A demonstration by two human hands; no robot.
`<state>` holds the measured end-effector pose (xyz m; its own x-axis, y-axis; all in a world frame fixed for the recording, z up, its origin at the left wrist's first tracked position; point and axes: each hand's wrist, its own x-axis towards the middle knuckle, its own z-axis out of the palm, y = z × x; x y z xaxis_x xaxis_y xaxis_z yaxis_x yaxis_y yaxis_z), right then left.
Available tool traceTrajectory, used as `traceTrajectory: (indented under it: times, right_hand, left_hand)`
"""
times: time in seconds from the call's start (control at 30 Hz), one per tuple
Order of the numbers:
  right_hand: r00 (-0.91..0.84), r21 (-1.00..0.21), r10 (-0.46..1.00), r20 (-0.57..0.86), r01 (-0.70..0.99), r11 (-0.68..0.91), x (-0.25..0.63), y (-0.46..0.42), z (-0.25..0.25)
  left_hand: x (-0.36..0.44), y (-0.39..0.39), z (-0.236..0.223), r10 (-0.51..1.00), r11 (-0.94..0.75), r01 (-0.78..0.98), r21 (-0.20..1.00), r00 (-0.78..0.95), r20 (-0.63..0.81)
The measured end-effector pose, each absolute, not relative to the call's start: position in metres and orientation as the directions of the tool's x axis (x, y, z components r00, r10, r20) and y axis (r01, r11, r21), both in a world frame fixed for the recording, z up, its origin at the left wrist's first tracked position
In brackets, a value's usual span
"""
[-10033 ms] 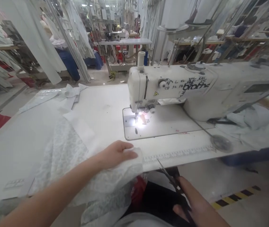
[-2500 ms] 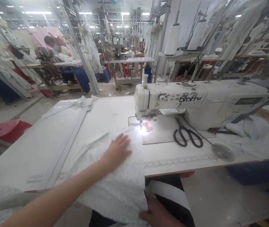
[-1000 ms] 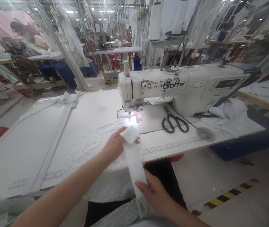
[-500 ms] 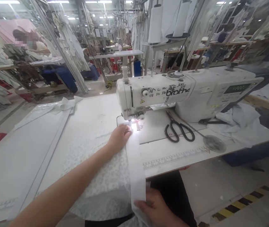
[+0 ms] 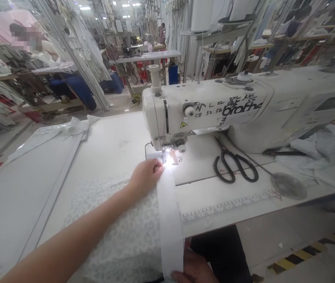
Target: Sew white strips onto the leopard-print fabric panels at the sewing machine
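A long white fabric strip (image 5: 170, 220) runs from the lit needle area of the sewing machine (image 5: 214, 106) down past the table's front edge. Close beside the presser foot (image 5: 164, 157), my left hand (image 5: 145, 175) pinches the strip's upper end, its fingers drawn together. Lower down, my right hand (image 5: 195, 268) holds the strip between thumb and fingers; the bottom of the frame cuts part of it off. Under my left forearm spreads a pale patterned cloth (image 5: 120, 232), alongside the strip.
Black-handled scissors (image 5: 235, 163) lie right of the needle. A ruler scale (image 5: 229, 206) runs along the table's front. Crumpled white cloth (image 5: 329, 157) sits at the right. White panels (image 5: 32, 188) cover the left side. A person (image 5: 28, 37) is at a far station.
The view has moved closer to the machine, which appears larger. Both hands keep hold of the strip; my right hand appears lower in the frame.
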<state>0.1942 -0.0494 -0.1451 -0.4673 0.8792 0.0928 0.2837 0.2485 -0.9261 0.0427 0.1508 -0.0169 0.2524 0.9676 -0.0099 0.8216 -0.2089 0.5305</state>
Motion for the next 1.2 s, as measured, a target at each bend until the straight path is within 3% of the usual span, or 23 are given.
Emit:
traceTrajectory:
  times: [0.33, 0.77, 0.87, 0.93, 1.03, 1.2]
  right_hand:
    - [-0.452, -0.972, 0.888, 0.086, 0.157, 0.174, 0.196, -0.045, -0.143]
    - [-0.406, -0.929, 0.91, 0.08, 0.301, 0.216, 0.196, -0.049, -0.163]
    - [-0.406, -0.925, 0.91, 0.084, 0.307, 0.223, 0.195, -0.048, -0.16]
    - [-0.408, -0.921, 0.91, 0.072, 0.323, 0.218, 0.195, -0.047, -0.155]
    - [-0.419, -0.909, 0.905, 0.077, 0.343, 0.237, 0.196, -0.045, -0.151]
    - [-0.422, -0.897, 0.9, 0.11, 0.347, 0.273, 0.196, -0.043, -0.15]
  left_hand:
    - [0.038, 0.153, -0.022, 0.978, -0.149, 0.767, 0.624, 0.209, -0.024]
    - [0.036, 0.154, -0.026, 0.984, -0.142, 0.786, 0.602, 0.179, -0.001]
    - [0.036, 0.152, -0.026, 0.946, -0.321, 0.805, 0.498, 0.291, 0.141]
    - [0.037, 0.148, -0.024, 0.866, -0.497, 0.809, 0.314, 0.442, 0.232]
    - [0.039, 0.137, -0.023, 0.777, -0.624, 0.774, 0.105, 0.601, 0.189]
    - [0.036, 0.117, -0.028, 0.818, -0.575, 0.801, 0.17, 0.567, 0.095]
